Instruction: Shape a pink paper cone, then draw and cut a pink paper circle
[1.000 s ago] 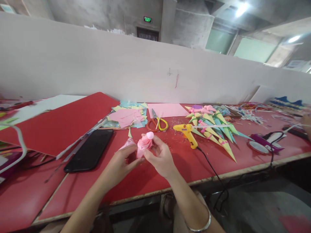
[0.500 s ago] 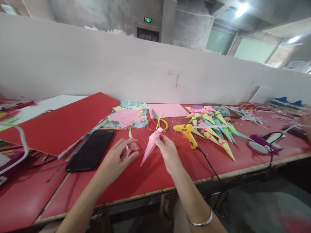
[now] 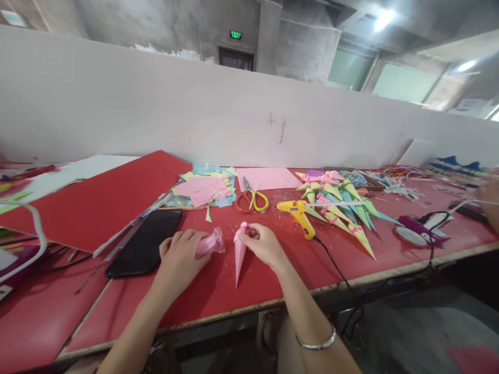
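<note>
Between the thumb and fingers of my right hand (image 3: 265, 245) is a pink paper cone (image 3: 240, 254), tip pointing down toward me, with a small pink knob at its top. My left hand (image 3: 183, 259) is closed around a clear plastic bag of pink material (image 3: 210, 244), its crumpled end sticking out to the right. The bag and the cone are apart. Right of my right hand lies a yellow glue gun (image 3: 298, 213) with a clear glue stick in its back. Scissors (image 3: 252, 200) with red and yellow handles rest beyond my hands.
A pile of finished paper cones (image 3: 343, 200) lies at the right, near a purple device (image 3: 423, 231). Behind the scissors are cut paper pieces (image 3: 202, 188) and a pink sheet (image 3: 268, 178). A black phone (image 3: 146, 243) and red board (image 3: 117, 200) lie left. Another person's hand (image 3: 489, 200) shows far right.
My left hand has closed around the pink bag and lifted it into view. The cone in my right hand has shifted slightly left and nearer me, and now hangs more upright.
</note>
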`<state>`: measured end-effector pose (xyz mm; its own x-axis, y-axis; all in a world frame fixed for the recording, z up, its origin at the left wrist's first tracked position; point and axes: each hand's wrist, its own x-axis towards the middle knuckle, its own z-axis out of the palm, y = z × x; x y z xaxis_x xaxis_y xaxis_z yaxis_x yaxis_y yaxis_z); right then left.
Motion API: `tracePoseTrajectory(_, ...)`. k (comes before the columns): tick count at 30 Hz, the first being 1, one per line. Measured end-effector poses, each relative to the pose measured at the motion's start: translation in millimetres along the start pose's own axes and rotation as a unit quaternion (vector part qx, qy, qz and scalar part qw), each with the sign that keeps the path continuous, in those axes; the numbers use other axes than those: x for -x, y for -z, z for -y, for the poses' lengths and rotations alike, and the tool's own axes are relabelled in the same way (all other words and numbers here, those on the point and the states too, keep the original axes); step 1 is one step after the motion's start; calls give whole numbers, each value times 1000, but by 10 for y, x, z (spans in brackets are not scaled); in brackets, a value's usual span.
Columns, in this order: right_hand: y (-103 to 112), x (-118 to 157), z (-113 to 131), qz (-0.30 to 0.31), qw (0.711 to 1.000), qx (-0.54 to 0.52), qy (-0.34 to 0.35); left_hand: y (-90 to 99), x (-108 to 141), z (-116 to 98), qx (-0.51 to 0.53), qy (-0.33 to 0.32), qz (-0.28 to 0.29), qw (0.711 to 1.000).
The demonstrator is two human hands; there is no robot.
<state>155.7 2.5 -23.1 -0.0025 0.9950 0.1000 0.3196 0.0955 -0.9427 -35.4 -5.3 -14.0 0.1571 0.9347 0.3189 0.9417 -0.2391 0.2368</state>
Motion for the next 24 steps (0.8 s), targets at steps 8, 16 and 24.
tracePoseTrajectory(8,6,111,195,-122,984,24,131,99,19,-215,248,-19,46,968)
tracePoseTrajectory(16,-53,239,324,31,971,-74,227,142,34,-271,279,-5,40,960)
tracePoseTrajectory(24,-100,244,300,60,970,-8,236,96,37,-266,270,-37,75,959)
